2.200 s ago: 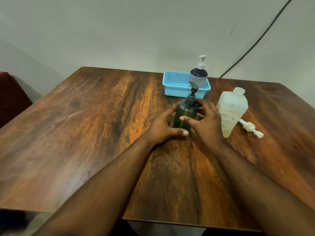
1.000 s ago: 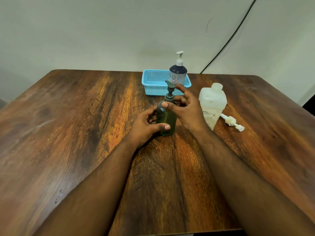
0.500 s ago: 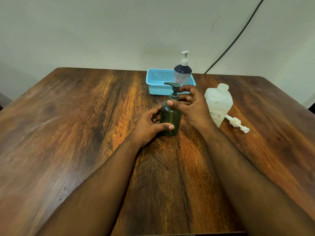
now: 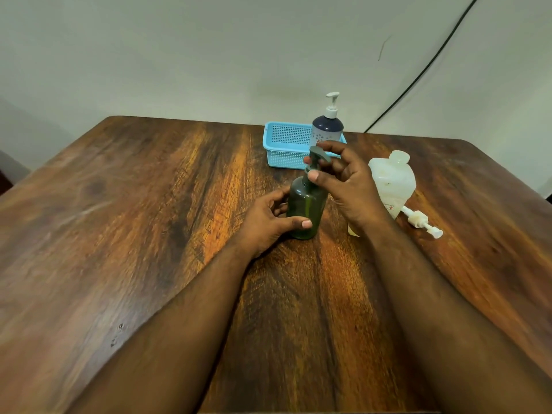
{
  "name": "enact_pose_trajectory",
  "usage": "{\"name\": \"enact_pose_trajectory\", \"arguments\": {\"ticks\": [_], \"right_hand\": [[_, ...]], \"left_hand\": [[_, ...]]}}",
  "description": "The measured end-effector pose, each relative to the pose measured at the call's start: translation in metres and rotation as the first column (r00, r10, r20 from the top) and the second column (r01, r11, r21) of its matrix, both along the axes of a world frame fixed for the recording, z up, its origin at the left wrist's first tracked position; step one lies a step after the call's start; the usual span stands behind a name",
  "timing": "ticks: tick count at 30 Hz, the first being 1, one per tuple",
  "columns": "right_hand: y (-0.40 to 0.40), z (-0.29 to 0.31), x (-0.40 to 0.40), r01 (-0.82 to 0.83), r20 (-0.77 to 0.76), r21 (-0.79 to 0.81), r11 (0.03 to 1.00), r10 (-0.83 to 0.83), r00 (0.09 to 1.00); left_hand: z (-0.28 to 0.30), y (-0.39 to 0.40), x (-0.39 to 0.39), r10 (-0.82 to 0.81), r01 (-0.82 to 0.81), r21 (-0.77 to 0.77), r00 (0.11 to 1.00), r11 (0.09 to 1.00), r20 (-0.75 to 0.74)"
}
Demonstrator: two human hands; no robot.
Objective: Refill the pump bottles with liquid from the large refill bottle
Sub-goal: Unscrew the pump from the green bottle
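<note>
The green pump bottle (image 4: 306, 209) stands upright on the wooden table (image 4: 134, 234), near the middle, just in front of the blue basket (image 4: 285, 150). Its lower body is gripped by the left hand (image 4: 268, 218), with the thumb laid across the front and the fingers curled round the far side. The dark pump head (image 4: 317, 158) is pinched at its collar by the right hand (image 4: 346, 180), thumb at the front and fingertips behind, and it appears tilted slightly off the bottle's axis, so it is judged to be partly unscrewed; whether the thread is fully free cannot be told.

Just to the right of the right hand stands the large refill bottle (image 4: 392, 182), translucent white and with its neck open. A white pump (image 4: 421, 222) lies loose on the table beside it. In the basket a dark blue pump bottle (image 4: 327, 130) is seen upright with its white pump fitted. A black cable (image 4: 418, 76) runs down the wall behind.

The step in hand is judged to be the opening of the green bottle, early in the task. Next, the pump with its dip tube would have to be lifted straight out and set aside while the bottle is kept steady. Then the refill bottle would be taken up and tipped carefully over the narrow neck.
</note>
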State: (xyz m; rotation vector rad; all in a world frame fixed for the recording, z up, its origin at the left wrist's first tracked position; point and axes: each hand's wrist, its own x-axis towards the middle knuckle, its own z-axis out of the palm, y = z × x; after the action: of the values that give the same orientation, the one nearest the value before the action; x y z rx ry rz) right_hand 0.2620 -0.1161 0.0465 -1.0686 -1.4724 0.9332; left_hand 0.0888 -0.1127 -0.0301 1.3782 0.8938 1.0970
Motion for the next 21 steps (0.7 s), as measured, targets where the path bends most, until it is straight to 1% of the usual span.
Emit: {"name": "enact_pose_trajectory", "arguments": {"ticks": [2, 4, 5, 7, 10, 15, 19, 21], "right_hand": [[-0.002, 0.000, -0.002, 0.001, 0.044, 0.017, 1.000, -0.002, 0.999], [-0.002, 0.001, -0.006, 0.063, 0.130, 0.045, 0.997, -0.068, 0.989], [-0.002, 0.002, -0.007, 0.086, 0.142, 0.052, 0.995, -0.092, 0.986], [-0.003, 0.005, -0.005, 0.082, 0.108, 0.042, 0.996, -0.086, 0.990], [-0.005, 0.008, -0.001, 0.026, 0.054, 0.050, 0.998, -0.029, 0.998], [-0.006, 0.008, -0.007, 0.091, 0.140, 0.044, 0.995, -0.096, 0.985], [-0.007, 0.010, -0.003, 0.036, 0.061, 0.025, 0.999, -0.037, 0.997], [-0.009, 0.010, -0.005, 0.061, 0.135, 0.031, 0.998, -0.065, 0.989]], "left_hand": [[0.001, -0.001, 0.000, 0.008, -0.008, 0.010, 1.000, 1.000, -0.008], [0.001, -0.001, 0.000, 0.004, -0.004, 0.012, 1.000, 1.000, -0.010], [0.001, -0.001, 0.000, 0.003, -0.003, 0.010, 1.000, 1.000, -0.007], [0.000, 0.000, 0.000, 0.002, -0.002, 0.004, 1.000, 1.000, -0.004], [0.000, 0.001, -0.001, -0.006, 0.006, 0.003, 1.000, 1.000, -0.025], [-0.002, 0.001, -0.001, -0.002, 0.003, 0.010, 0.999, 1.000, -0.035], [-0.002, 0.001, -0.001, -0.008, 0.008, -0.003, 0.999, 1.000, -0.031], [-0.002, 0.001, -0.001, -0.003, 0.004, 0.004, 0.999, 1.000, -0.033]]}}
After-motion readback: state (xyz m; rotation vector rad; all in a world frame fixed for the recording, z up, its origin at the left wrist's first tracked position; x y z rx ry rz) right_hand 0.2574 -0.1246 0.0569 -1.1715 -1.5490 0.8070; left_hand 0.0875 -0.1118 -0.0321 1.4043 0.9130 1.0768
